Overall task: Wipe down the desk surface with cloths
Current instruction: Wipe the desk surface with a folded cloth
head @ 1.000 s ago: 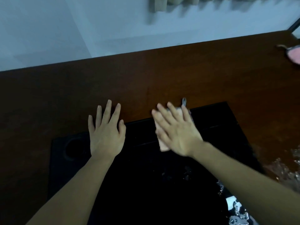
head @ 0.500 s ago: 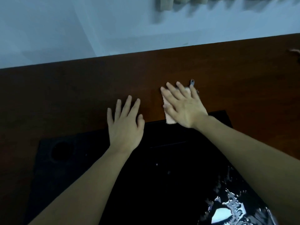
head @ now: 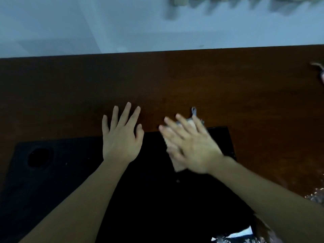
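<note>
At the near edge of the view, both forearms reach up over a black desk mat (head: 70,172) that lies on the brown wooden desk (head: 175,81). A round recess (head: 40,157) sits in the mat's left part, and something shiny and crumpled (too blurred to name) shows at the lower right corner.

Further in, the left hand (head: 121,137) lies flat with fingers spread and straight, palm on the mat's far edge and fingertips on bare wood; it holds nothing and seems only to brace. Just to its right, the right hand (head: 191,146) presses flat, fingers straight, on a pale folded cloth (head: 177,165), which lies across the mat's far edge with a small grey loop (head: 193,111) poking out beyond the fingertips.

Half a second ago the cloth and right hand were further out on the wood; they have now slid back toward the person and onto the mat, the hand blurred with motion. That reads as the return half of a back-and-forth stroke, so wiping is underway, with much of the desk likely still to cover.

Beyond, bare wood runs to a pale wall (head: 122,23); a small object (head: 319,67) shows at the far right edge.
</note>
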A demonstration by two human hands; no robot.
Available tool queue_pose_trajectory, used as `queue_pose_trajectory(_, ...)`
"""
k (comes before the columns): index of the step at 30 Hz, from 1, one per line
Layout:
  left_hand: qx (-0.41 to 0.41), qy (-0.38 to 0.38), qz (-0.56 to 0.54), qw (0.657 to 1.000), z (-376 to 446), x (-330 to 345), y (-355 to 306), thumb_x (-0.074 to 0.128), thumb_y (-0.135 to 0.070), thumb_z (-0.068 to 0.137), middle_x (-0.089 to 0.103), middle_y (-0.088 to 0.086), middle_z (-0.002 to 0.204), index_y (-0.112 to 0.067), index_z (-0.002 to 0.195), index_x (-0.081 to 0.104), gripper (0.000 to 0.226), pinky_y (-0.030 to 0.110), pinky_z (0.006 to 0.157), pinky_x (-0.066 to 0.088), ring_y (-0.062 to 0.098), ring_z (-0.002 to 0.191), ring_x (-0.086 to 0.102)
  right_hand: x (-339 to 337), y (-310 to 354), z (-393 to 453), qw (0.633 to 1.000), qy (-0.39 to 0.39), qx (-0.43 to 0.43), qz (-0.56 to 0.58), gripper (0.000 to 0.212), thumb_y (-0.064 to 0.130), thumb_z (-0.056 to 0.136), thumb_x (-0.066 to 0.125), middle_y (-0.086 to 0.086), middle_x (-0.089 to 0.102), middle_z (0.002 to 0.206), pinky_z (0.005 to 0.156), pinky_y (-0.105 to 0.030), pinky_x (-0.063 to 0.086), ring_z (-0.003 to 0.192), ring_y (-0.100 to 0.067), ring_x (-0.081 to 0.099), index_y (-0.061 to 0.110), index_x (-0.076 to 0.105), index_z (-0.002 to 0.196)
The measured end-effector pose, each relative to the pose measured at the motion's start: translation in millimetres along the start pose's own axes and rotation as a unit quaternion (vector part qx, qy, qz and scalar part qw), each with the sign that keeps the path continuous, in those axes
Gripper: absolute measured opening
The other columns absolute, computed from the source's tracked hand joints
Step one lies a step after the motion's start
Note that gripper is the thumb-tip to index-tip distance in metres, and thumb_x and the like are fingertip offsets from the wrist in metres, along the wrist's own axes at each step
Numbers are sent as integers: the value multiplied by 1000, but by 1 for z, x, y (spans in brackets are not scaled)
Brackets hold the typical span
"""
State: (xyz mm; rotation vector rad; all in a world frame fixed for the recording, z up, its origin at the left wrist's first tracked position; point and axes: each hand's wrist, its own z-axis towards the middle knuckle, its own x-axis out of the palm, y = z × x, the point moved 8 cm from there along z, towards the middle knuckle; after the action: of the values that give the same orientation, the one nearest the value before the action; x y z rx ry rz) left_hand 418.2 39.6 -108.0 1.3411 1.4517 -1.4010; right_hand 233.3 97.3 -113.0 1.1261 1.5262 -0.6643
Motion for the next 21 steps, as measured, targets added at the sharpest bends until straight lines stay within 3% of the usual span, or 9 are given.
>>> queue_pose_trajectory(4,0,-13,-10,1000,-1,0,0,26,-45,105,1,-12,169,-39,161,14,57,49,126,-5,20,156,-9,-29,-66,56,995,-3,97,-7,61,55,106,10,10,-16,169,123,-55,-9,156,-22,-17,39,-14,160)
queue_pose_trajectory(8,-1,-17,-4,1000,-2,2,2,22,-47,103,3,-12,169,-39,160,16,58,49,126,-3,19,156,-6,-28,-67,66,992,2,124,-3,61,54,105,5,5,-15,170,123,-58,-11,155,-26,-19,35,-15,160)
queue_pose_trajectory(11,-8,-16,0,1000,-3,2,2,24,-46,104,3,-12,169,-39,160,16,57,48,126,-3,19,156,-5,-9,-25,27,997,7,68,-20,61,52,106,6,4,-17,170,122,-60,-11,155,-28,-18,34,-18,159)
queue_pose_trajectory(16,-4,-26,0,1000,-3,1,0,26,-44,105,4,-11,169,-38,160,18,56,48,126,-2,20,157,-4,24,28,-47,997,24,-66,-9,63,56,106,20,1,11,170,121,-60,3,156,-31,8,31,8,163)
queue_pose_trajectory(19,-3,-31,-1,1000,-3,2,0,28,-43,106,6,-10,169,-37,160,20,56,49,126,-2,21,157,-3,19,19,-40,996,30,-86,-13,64,59,106,17,6,-5,170,121,-57,-10,157,-27,-9,36,-4,162)
queue_pose_trajectory(21,-3,-29,-1,1000,-2,2,0,27,-43,105,6,-11,169,-38,160,19,56,48,126,-2,20,157,-3,6,2,-18,999,12,-49,-11,63,58,106,13,10,-17,168,121,-54,-18,154,-23,-21,39,-15,159)
